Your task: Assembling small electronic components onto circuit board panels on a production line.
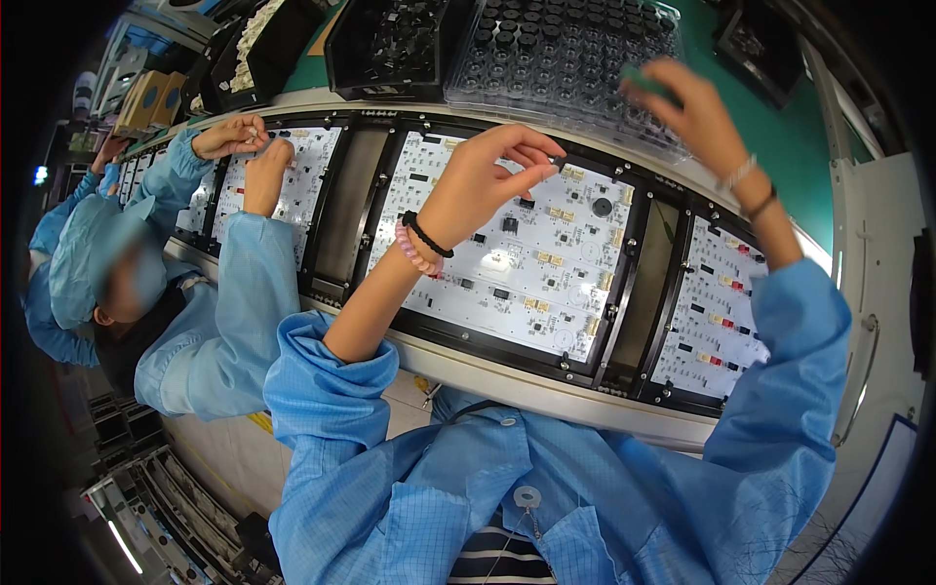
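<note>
Above the upper part of a white circuit board (468, 263), my left hand (487, 180) pinches a small dark component (557, 159) between thumb and fingertips. The board sits in a black frame and carries black chips, cream connectors and a round black part (602, 207). My right hand (687, 112) is raised at the right edge of a clear plastic tray (585, 115). Motion smears its fingers, with a dark green patch between them; whether they hold anything is unclear. Several round black parts stand in rows in the tray.
Farther right lies another framed board (710, 312) with red and cream connectors. Black bins (390, 49) of small parts stand behind the rail. To my left a co-worker in a blue smock (210, 341) has both hands over a neighbouring board (302, 175).
</note>
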{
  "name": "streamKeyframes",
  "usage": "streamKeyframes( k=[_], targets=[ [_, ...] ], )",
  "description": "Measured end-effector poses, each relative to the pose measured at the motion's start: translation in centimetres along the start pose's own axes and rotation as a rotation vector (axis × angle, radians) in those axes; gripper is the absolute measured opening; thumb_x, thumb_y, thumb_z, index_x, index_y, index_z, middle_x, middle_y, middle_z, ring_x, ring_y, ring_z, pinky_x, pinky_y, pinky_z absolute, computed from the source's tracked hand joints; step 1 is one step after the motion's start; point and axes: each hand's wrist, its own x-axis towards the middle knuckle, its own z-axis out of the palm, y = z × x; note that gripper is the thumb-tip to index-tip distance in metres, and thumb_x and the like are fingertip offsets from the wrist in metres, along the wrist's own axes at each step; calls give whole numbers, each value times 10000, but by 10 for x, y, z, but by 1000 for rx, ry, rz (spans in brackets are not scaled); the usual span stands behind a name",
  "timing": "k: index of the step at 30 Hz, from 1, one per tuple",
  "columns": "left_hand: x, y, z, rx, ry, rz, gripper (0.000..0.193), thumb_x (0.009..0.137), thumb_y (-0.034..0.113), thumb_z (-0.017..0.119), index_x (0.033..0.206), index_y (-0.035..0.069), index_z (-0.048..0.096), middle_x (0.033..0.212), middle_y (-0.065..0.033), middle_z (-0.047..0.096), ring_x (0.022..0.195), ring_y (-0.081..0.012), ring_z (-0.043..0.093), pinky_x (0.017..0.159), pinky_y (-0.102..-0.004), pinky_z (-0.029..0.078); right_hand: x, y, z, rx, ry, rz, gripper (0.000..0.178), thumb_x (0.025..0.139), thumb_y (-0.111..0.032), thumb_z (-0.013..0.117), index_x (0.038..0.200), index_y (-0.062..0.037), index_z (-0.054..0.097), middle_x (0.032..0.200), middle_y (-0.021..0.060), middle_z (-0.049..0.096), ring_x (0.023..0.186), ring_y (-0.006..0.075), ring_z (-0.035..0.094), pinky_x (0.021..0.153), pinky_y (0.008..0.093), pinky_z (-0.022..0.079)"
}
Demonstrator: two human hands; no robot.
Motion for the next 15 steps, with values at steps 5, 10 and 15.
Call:
streamKeyframes(
  k=[5,10,15],
  targets=[
    [9,-1,21,315,-78,168,178,877,87,711,1051,60,682,946,-34,662,822,-125,655,663,-257,552,51,104,6,-548,8,261,431,867,-195,701,1258,-125,533,1171,202,563,987,424,613,882,481,510],
    [15,-19,37,650,-118,359,161,837,133,719,964,89,630,886,-49,583,834,-207,608,676,-307,535,64,103,27,-506,47,287,335,856,-131,677,1158,-110,531,1091,206,562,955,421,612,817,480,519],
    [19,-27,43,867,-118,459,178,822,139,712,947,82,599,921,-44,549,921,-218,581,691,-327,537,69,88,28,-478,114,298,284,839,-105,673,1070,-77,510,1057,206,551,905,424,616,790,491,519]
  ],
)
